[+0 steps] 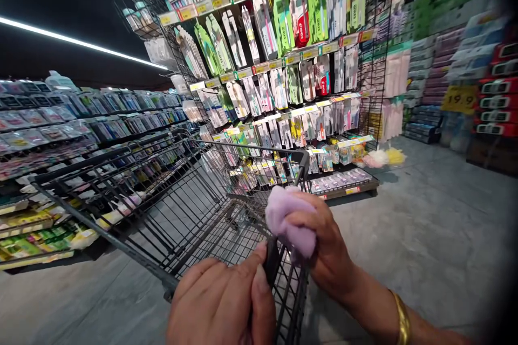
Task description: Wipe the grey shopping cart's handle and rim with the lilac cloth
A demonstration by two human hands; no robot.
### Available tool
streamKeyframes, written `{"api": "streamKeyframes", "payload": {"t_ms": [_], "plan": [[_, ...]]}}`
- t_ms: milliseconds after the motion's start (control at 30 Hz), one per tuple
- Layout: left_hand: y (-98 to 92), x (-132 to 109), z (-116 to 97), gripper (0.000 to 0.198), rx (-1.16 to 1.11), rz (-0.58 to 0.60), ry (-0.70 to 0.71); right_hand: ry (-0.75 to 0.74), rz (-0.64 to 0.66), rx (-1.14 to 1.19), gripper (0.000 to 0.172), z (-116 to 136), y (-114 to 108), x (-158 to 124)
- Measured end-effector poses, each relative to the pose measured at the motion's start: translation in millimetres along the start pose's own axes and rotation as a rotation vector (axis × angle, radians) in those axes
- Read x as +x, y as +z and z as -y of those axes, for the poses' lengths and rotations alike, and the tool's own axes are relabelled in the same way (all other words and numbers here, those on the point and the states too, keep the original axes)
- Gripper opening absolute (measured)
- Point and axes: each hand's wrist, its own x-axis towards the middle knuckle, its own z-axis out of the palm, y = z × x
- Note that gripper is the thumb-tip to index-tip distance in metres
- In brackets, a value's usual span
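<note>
A black wire shopping cart (101,229) stands in front of me, its mesh basket visible down to the floor of it. My left hand (218,302) is closed around the cart's dark handle (272,261), thumb and forefinger near its end. Just beyond, my right hand (329,242) grips a bunched light purple cloth (283,210). The cloth is at the cart's right side rail, close to the handle end; whether it presses on the metal cannot be made out. A gold bangle (400,315) circles the right wrist.
Ahead rises a rack of packaged toothbrushes (301,16) with price strips. Long shelves of packaged goods (129,108) run along the left. Stacked goods and a yellow price sign (459,99) stand at the right. Grey floor (429,215) lies to the cart's right.
</note>
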Motion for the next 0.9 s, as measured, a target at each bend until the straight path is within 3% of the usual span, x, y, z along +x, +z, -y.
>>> {"api": "streamKeyframes", "payload": {"t_ms": [67,167,300,367,433,533,667,733,833,900], "plan": [[0.8,5.0,-2.0,0.022,0.019,-0.020,0.000,0.108,-0.069,-0.047,0.050,-15.9,-0.5,-7.6],[-1.1,18.8,-4.2,0.027,0.085,0.105,0.048,0.234,-0.120,-0.099,0.052,-25.5,-4.6,-12.6],[-9.0,43.2,0.1,0.045,0.079,0.382,0.216,0.250,-0.139,-0.116,0.047,-3.7,-12.4,0.4],[-12.4,54.0,2.8,0.048,0.042,0.452,0.277,0.190,-0.131,-0.115,0.045,10.1,-13.4,6.6],[-13.1,61.4,4.7,0.048,0.002,0.473,0.291,0.136,-0.126,-0.121,0.047,14.5,-11.6,3.9],[-7.7,64.4,6.6,0.051,-0.047,0.488,0.303,0.189,-0.196,-0.150,0.049,-6.3,-4.5,-22.3],[6.2,58.3,9.3,0.058,-0.082,0.465,0.329,0.522,-0.333,-0.164,0.042,-55.7,5.6,-71.1],[12.5,54.0,10.3,0.057,-0.081,0.439,0.321,0.662,-0.371,-0.109,0.041,-65.1,7.3,-80.1],[19.2,48.2,10.9,0.053,-0.057,0.416,0.284,0.705,-0.386,0.014,0.044,-46.3,6.2,-65.3],[22.0,45.4,11.0,0.052,-0.066,0.408,0.257,0.568,-0.345,0.016,0.048,-23.6,4.5,-48.5]]}}
